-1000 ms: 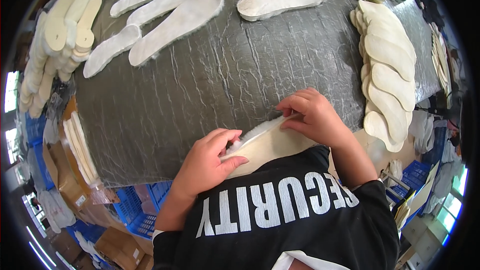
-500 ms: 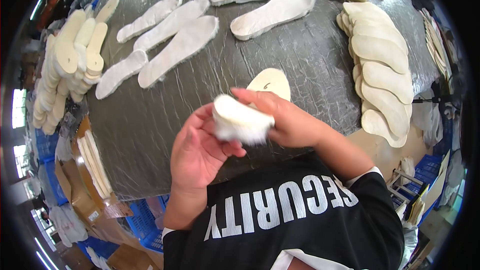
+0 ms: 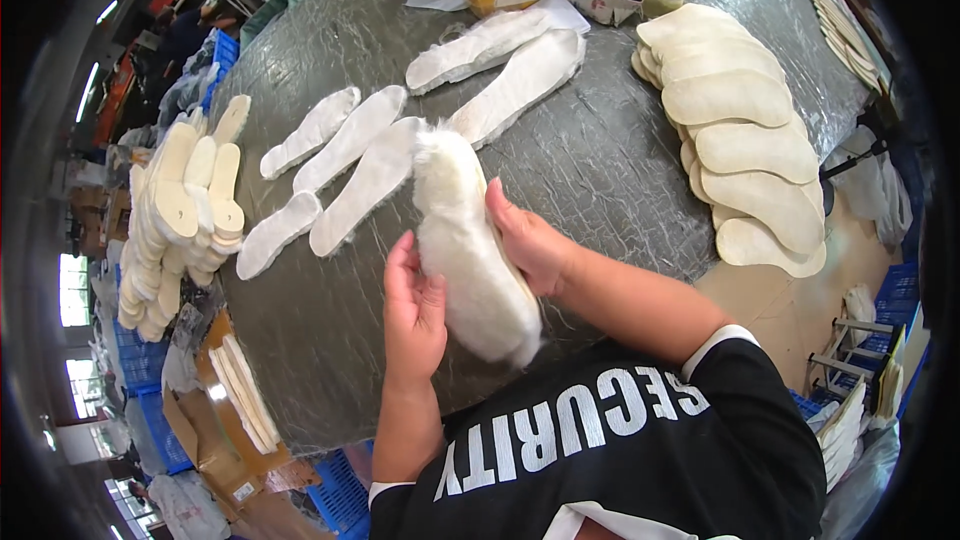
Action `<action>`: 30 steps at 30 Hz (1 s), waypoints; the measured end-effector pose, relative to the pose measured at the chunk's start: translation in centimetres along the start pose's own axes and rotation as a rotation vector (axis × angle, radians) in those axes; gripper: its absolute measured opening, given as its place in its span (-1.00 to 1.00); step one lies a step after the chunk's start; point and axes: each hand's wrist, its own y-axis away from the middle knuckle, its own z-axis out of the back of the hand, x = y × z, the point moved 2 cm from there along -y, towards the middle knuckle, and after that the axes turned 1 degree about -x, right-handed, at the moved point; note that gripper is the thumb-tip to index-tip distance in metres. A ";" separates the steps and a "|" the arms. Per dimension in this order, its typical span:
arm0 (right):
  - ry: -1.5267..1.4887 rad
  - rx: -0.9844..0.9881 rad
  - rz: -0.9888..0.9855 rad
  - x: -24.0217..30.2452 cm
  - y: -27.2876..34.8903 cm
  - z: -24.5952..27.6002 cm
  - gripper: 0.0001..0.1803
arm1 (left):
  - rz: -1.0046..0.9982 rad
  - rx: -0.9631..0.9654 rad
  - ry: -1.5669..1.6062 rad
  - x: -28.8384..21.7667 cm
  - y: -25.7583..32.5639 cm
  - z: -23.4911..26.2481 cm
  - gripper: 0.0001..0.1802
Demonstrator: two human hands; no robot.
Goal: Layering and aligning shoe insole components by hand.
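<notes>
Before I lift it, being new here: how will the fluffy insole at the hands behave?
The insole probably feels light, being thin-looking for its length. Its white fluff should squash softly. It may flex yet hold shape, as it extends fairly straight past the right hand.

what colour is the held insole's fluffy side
The insole's fluffy side is white, seen best in the head view.

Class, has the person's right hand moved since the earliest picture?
Yes: the right hand has moved left, further from the overlapping cream insoles lying on the table.
</notes>
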 end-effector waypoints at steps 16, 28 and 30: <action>0.625 0.024 -0.478 0.2 2.6 2.8 -0.63 | -0.532 0.490 -1.002 -4.8 -2.6 -0.8 -0.73; 1.427 0.390 -0.334 -0.3 1.1 1.4 -0.76 | -0.537 0.601 -0.881 -2.3 2.1 0.3 -0.76; 1.400 0.466 -0.391 -1.2 0.7 1.8 -0.76 | -0.407 0.584 -0.777 -2.2 2.6 0.5 -0.74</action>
